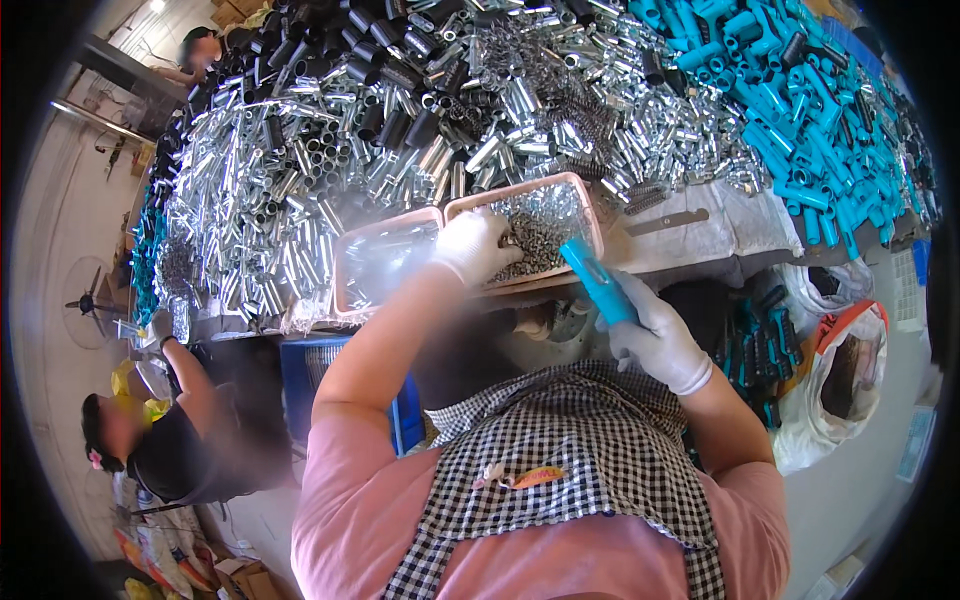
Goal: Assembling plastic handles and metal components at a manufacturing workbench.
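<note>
My right hand point(662, 338), in a white glove, is closed around the lower end of a teal plastic tubular housing point(597, 280). The housing tilts up and to the left, and a slot shows in its side. My left hand point(471, 247), also gloved in white, reaches into a pink tray point(597, 226) of small metal parts point(540, 238). Its fingers are curled down among the parts, and whatever they pinch is hidden. Left of that hand, a second pink tray point(340, 275) is lined with clear plastic.
Heaped beyond the trays are silver metal tubes point(290, 165), black sleeves point(425, 128), springs point(592, 130) and teal housings point(790, 110). A flat metal strip point(668, 222) lies right of the trays. White sacks point(835, 400) and black-and-teal tools point(768, 345) are at lower right. Another person point(190, 440) works at left.
</note>
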Motion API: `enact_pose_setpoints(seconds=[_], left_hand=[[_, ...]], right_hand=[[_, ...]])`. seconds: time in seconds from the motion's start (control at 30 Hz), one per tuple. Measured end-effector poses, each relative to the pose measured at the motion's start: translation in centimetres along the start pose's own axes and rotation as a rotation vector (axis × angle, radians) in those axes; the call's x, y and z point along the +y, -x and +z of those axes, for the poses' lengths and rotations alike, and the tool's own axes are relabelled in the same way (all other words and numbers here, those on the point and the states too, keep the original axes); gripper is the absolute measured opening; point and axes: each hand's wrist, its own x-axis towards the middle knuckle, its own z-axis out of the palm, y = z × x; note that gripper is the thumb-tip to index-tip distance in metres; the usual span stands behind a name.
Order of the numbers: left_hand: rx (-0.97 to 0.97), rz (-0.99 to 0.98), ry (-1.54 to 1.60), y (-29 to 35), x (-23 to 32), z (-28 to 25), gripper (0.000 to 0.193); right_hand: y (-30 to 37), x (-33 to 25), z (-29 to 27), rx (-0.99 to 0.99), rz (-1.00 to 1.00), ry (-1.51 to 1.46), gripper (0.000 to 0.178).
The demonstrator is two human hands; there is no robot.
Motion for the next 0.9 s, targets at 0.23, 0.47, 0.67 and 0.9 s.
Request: enact_pose_setpoints(seconds=[0.23, 0.47, 0.67, 0.9], left_hand=[[0.402, 0.003, 0.200, 0.7, 0.2, -0.1, 0.021], [0.375, -0.066, 0.454, 2.7, 0.5, -0.1, 0.016], [0.429, 0.123, 0.584, 6.2, 4.1, -2.5, 0.010], [0.303, 0.570, 0.613, 6.3, 5.7, -2.4, 0.020]], right_hand=[[-0.3, -0.3, 0.6, 0.042, 0.140, -0.304, 0.065], [-0.5, 0.7, 1.6, -0.046, 0.205, -0.594, 0.062], [-0.6, 0.7, 2.2, -0.117, 0.271, -0.705, 0.059], [-0.1, 0.1, 2.8, -0.230, 0.213, -0.708, 0.051]])
